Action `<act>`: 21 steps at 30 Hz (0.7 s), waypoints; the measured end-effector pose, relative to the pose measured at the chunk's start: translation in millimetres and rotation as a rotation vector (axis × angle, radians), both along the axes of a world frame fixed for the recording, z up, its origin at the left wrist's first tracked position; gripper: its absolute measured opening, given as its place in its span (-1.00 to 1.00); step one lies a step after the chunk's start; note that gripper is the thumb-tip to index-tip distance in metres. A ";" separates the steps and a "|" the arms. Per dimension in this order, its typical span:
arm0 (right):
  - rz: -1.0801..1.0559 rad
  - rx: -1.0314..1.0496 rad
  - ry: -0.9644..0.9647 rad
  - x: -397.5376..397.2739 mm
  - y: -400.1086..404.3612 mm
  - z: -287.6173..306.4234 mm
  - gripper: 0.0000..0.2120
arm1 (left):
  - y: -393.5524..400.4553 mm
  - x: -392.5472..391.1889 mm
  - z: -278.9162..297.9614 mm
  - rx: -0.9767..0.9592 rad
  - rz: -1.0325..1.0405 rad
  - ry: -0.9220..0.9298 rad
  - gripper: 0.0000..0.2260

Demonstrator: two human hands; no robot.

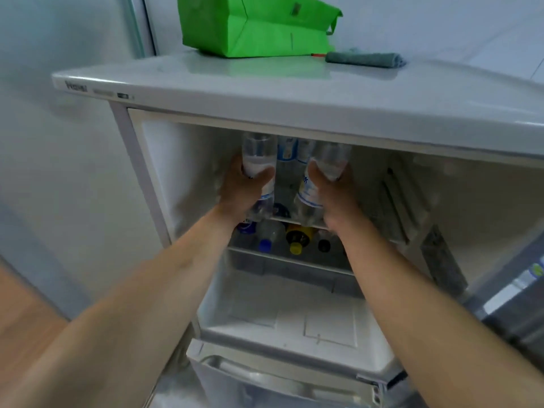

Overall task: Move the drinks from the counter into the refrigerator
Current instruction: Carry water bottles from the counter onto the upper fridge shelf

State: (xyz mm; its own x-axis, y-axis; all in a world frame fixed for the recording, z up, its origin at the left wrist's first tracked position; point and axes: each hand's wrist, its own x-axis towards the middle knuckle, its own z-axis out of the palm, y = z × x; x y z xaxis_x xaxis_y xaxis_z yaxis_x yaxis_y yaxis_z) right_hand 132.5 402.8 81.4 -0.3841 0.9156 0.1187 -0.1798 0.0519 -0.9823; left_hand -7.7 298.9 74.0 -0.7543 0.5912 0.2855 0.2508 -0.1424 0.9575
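A: While both your arms reach into it, the open refrigerator (294,107) fills most of your view; how do your hands stand?

B: Your left hand (240,191) is curled round a clear water bottle (259,160), and your right hand (331,195) grips a second clear bottle (326,169). You hold both inside the refrigerator's upper compartment, above its top shelf (294,221).

A: And on top of the refrigerator?

B: A green bag (256,28) lies there, toward the back, with a folded grey cloth (365,58) just beside it on your right.

A: Anything smaller inside?

B: More labelled bottles (287,150) stand at the back of the refrigerator, between your two. Under the top shelf sit drinks with a blue cap (265,245), a yellow cap (295,248) and a black cap (323,245).
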 end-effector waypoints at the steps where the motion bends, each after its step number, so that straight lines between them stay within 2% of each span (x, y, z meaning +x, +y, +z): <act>1: -0.011 0.017 -0.028 -7.0 4.8 -1.4 -0.49 | 9.7 -5.7 -0.4 0.003 0.011 0.016 -0.59; 4: -0.012 0.049 -0.040 -31.5 17.5 -6.5 -0.43 | 33.4 -21.2 -2.2 -0.022 0.062 0.089 -0.62; 9: 0.015 0.085 -0.102 -64.8 36.6 -13.1 -0.20 | 55.3 -42.6 -7.0 -0.092 0.098 0.112 -0.45; 12: 0.011 0.110 -0.153 -71.0 46.7 -15.4 -0.16 | 63.1 -52.2 -8.6 -0.150 0.123 0.111 -0.38; 16: -0.136 0.209 -0.223 -55.9 69.7 -15.9 -0.25 | 70.3 -63.2 -11.6 -0.130 0.104 0.110 -0.40; 19: -0.307 0.154 -0.299 -29.5 96.4 -16.0 -0.14 | 77.7 -66.7 -14.2 -0.094 0.104 0.112 -0.47; 21: -0.384 0.095 -0.259 -14.6 112.8 -15.9 -0.08 | 82.0 -67.2 -15.6 -0.095 0.120 0.116 -0.46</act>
